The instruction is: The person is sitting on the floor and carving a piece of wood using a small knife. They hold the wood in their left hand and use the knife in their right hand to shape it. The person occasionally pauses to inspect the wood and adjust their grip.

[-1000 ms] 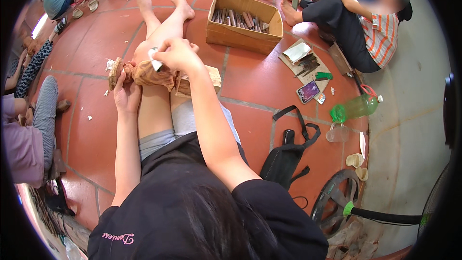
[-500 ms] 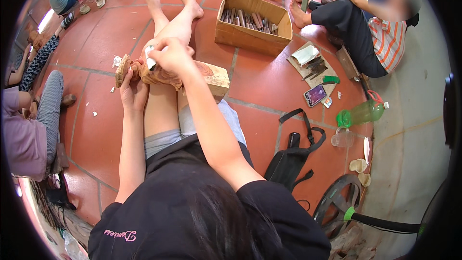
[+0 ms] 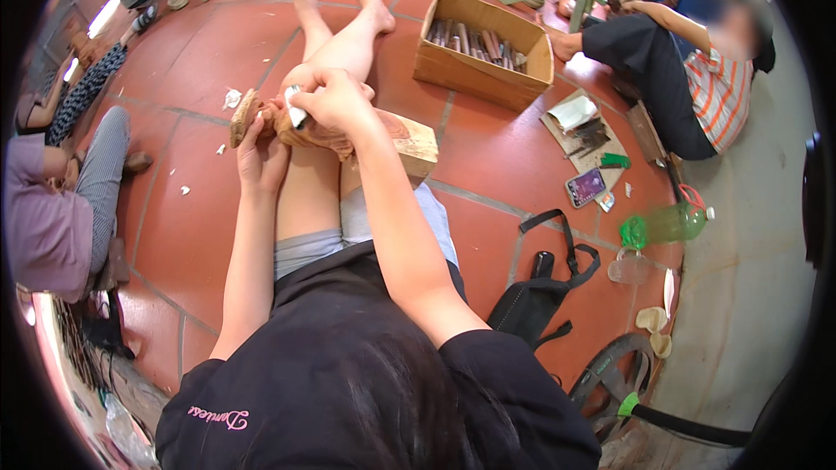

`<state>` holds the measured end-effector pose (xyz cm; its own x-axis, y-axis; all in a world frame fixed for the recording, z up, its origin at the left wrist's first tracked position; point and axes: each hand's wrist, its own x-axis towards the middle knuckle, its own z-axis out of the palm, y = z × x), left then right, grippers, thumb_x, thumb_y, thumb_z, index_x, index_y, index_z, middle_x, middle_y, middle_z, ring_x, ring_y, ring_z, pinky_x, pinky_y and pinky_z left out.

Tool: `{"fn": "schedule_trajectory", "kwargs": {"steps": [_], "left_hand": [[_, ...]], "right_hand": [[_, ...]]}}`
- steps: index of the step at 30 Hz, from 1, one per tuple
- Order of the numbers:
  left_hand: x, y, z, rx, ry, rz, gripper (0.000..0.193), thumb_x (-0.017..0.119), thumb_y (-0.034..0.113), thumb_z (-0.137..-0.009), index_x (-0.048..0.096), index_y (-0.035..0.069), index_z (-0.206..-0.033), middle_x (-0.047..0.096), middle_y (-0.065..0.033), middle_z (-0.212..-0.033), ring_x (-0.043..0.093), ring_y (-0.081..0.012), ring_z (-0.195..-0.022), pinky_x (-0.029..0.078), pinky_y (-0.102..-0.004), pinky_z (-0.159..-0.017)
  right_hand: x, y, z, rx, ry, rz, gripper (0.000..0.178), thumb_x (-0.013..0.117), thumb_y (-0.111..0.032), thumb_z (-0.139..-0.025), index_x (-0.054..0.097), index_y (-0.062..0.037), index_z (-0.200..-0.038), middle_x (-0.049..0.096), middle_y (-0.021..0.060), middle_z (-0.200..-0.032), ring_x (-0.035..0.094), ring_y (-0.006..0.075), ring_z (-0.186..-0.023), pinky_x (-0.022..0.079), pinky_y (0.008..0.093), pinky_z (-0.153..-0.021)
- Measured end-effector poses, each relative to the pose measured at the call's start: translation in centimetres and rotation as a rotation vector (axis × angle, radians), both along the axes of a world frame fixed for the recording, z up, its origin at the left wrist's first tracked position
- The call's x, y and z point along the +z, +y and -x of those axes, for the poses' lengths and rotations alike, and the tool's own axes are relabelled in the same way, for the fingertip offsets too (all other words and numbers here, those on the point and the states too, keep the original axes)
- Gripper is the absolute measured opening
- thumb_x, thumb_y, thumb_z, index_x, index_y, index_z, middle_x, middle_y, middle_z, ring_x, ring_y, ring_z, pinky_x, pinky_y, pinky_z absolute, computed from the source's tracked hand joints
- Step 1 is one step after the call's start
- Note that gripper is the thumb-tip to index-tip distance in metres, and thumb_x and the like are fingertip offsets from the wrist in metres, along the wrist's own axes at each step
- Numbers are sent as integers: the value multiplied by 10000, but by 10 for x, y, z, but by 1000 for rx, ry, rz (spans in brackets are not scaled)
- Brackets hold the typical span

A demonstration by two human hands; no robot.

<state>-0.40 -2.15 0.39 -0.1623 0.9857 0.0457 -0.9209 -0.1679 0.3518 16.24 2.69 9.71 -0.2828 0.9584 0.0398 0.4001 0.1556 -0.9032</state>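
**A floor workshop for wood carving**

This place is a simple craft workshop where people sit and work directly on the red tiled floor [image 3: 200,235]. A cardboard box [image 3: 484,54] full of carving tools stands open on the tiles. Small wood chips [image 3: 232,98] lie scattered around. A wooden block [image 3: 416,144] rests beside the person's legs. Another seated person [image 3: 688,78] works near a board with tools [image 3: 585,126], and more people sit at the left edge.

A red tiled floor [image 3: 200,235] is seen; on it are laid a cardboard box [image 3: 482,78] at upper centre, a green bottle [image 3: 666,224] and a black bag [image 3: 533,300] at right
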Motion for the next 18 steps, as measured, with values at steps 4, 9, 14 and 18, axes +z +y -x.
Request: {"fn": "schedule_trajectory", "kwargs": {"steps": [4, 9, 14, 18], "left_hand": [[5, -2, -5, -6, -65, -25, 309, 604, 4, -864, 587, 10, -1172, 599, -159, -1163, 502, -271, -1208, 354, -412, -1102], [3, -1, -3, -28, -78, -20, 369, 615, -18, -842, 581, 38, -1205, 614, -113, -1146, 497, -266, -1210, 354, -415, -1099], [3, -1, -3, -21, -80, -6, 329, 605, -19, -846, 586, 25, -1172, 611, -135, -1136, 497, -265, -1210, 358, -414, -1095], [5, -1, -5, -2, -60, 12, 297, 598, -10, -853, 585, 15, -1149, 600, -148, -1150, 497, -265, -1207, 366, -414, -1088]], "right_hand": [[-9, 13, -18, -17, -48, 128, 287, 763, -372, -687, 723, -121, -819, 700, 101, -876, 600, 276, -991, 256, 401, -1049], [-2, 17, -49, -223, -399, -30, 230, 768, -284, -705, 697, -70, -750, 682, 80, -724, 627, 209, -813, 248, 481, -1017], [9, 9, -34, -60, 41, 56, 232, 798, -211, -691, 674, -38, -785, 697, 106, -800, 611, 239, -915, 295, 437, -1037], [11, 2, -19, -16, -115, -252, 272, 802, -202, -703, 671, -39, -877, 702, 119, -841, 617, 220, -939, 400, 365, -970]]}}
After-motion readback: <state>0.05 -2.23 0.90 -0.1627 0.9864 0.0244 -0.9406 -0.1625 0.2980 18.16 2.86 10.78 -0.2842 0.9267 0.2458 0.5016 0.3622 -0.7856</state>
